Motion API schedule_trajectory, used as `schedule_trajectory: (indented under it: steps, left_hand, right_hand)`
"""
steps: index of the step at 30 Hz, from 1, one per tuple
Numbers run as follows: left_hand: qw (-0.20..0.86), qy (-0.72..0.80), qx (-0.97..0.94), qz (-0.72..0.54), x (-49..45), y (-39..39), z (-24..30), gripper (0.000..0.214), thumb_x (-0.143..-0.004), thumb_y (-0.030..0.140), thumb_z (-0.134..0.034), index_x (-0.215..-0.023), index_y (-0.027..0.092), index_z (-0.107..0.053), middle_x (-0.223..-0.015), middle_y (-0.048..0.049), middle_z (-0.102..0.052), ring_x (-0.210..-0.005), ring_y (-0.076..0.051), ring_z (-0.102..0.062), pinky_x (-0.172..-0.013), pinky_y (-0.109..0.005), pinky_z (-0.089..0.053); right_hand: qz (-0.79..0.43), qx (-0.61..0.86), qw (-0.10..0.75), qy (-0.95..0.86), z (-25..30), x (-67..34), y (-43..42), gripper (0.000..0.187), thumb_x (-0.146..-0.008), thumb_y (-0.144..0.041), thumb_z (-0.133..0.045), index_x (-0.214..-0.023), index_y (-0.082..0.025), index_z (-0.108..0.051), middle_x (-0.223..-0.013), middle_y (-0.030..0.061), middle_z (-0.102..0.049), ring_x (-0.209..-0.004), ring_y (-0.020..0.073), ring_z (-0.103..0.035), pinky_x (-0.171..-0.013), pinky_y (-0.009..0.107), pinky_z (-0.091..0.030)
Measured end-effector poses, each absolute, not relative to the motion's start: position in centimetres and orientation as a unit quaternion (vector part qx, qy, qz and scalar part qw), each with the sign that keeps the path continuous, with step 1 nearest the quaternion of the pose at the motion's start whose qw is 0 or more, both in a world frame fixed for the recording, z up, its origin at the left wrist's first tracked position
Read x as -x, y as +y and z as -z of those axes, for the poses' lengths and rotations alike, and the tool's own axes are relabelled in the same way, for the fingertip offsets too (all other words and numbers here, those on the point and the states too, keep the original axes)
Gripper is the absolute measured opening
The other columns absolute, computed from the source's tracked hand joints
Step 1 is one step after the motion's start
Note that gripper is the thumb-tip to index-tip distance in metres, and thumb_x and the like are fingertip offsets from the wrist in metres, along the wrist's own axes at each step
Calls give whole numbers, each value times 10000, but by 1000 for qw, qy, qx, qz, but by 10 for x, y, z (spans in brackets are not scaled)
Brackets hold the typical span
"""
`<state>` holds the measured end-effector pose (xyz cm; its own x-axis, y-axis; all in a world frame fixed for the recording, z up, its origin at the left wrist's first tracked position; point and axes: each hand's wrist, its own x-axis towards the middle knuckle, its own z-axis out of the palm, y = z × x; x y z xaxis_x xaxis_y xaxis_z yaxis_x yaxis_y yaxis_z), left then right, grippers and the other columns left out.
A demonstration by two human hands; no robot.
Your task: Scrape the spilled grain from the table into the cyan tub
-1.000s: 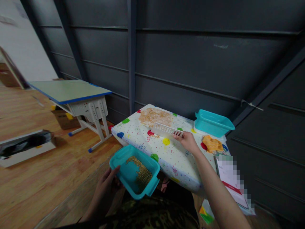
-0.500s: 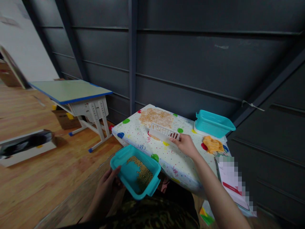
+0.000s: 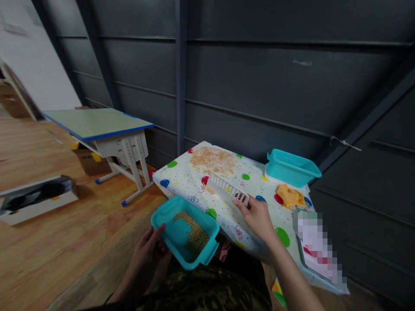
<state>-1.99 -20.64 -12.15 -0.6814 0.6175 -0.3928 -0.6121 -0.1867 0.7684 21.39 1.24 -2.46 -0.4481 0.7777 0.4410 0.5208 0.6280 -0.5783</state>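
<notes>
My left hand (image 3: 152, 242) grips the near-left rim of a teal plastic bin (image 3: 175, 237), held below the front edge of the table. Dried soybeans (image 3: 196, 235) lie along the bin's right side. My right hand (image 3: 256, 211) is closed on the right end of a white slotted plastic strip (image 3: 227, 188), tilted over the tabletop. A short row of loose beans (image 3: 208, 189) sits beside the strip's left end. Farther back, a wide patch of beans (image 3: 212, 160) is spread on the patterned tablecloth (image 3: 181, 172).
At the table's back right stands a second teal bin (image 3: 290, 168). In front of it lies a crumpled orange cloth (image 3: 290, 196), then a clipboard with papers (image 3: 316, 250). A green-topped desk (image 3: 97, 121) and an open carton (image 3: 39, 198) stand to the left.
My right hand has moved the slotted strip nearer to me and slightly right, away from the large bean patch, and its angle is steeper. The left hand and its bin have hardly moved.
</notes>
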Motion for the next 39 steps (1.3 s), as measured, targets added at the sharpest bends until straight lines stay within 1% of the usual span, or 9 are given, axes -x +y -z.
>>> schedule_trajectory:
  steps: [7, 17, 20, 22, 25, 30, 33, 35, 39]
  left_hand:
    - [389, 495, -9, -777, 12, -205, 107, 535, -526, 496, -1075, -767, 208, -694, -506, 104, -483, -440, -82, -471, -458, -208, -478]
    - [379, 501, -4, -778, 7, -204, 101, 570, -491, 500, -1083, -779, 191, -701, -525, 95, -533, -455, -89, -510, -469, -203, -494]
    - [382, 497, -13, -779, 8, -202, 102, 539, -531, 490, -1074, -826, 199, -730, -529, 101, -526, -452, -89, -504, -468, -202, -488]
    - [383, 497, -24, -779, 8, -202, 104, 509, -566, 490, -1063, -843, 202, -748, -538, 92, -538, -452, -92, -508, -471, -208, -493]
    - [381, 498, -29, -778, 8, -200, 106, 499, -561, 493, -1065, -824, 204, -754, -560, 64, -592, -463, -106, -545, -479, -220, -511]
    - [380, 486, -16, -787, 6, -197, 105, 528, -521, 485, -1084, -778, 195, -724, -518, 91, -524, -440, -84, -507, -456, -204, -494]
    - [379, 486, -12, -787, 5, -196, 106, 565, -493, 493, -1091, -807, 193, -729, -518, 100, -525, -434, -76, -499, -440, -194, -476]
    - [379, 484, -16, -788, 5, -196, 107, 574, -500, 506, -1086, -833, 190, -742, -524, 94, -550, -437, -85, -512, -439, -204, -484]
    - [380, 483, -18, -789, 6, -196, 110, 551, -525, 483, -1081, -840, 185, -742, -549, 73, -588, -446, -104, -539, -460, -236, -519]
  right_hand:
    - [-159, 374, 368, -836, 24, -226, -9, 443, -1005, -522, -556, -689, -238, -678, -522, 28, -621, -461, 187, -538, -516, 291, -363]
    - [-188, 336, 378, -842, 26, -231, -39, 359, -1024, -452, -607, -827, -217, -793, -613, 32, -734, -467, 197, -625, -516, 274, -460]
    - [-209, 331, 378, -839, 25, -230, -45, 312, -1017, -420, -617, -889, -218, -818, -637, 26, -755, -481, 201, -651, -525, 272, -487]
    - [-222, 326, 375, -839, 22, -230, -48, 297, -1015, -406, -619, -903, -221, -823, -660, 26, -770, -494, 204, -669, -534, 271, -503]
    - [-233, 320, 373, -839, 19, -229, -50, 300, -1011, -407, -622, -878, -222, -817, -694, 36, -791, -522, 211, -696, -550, 272, -520]
    - [-235, 322, 372, -839, 18, -227, -51, 309, -1008, -393, -619, -843, -220, -814, -626, 35, -760, -499, 216, -690, -536, 269, -516]
    - [-229, 319, 377, -839, 20, -227, -52, 289, -1010, -392, -625, -894, -221, -827, -683, 44, -795, -531, 227, -725, -538, 271, -518]
    - [-221, 319, 381, -840, 21, -228, -53, 293, -1019, -401, -624, -911, -223, -830, -727, 50, -814, -563, 234, -751, -549, 272, -524]
    - [-189, 328, 383, -843, 25, -234, -57, 372, -1053, -476, -605, -879, -231, -824, -670, 46, -790, -512, 227, -724, -544, 279, -525]
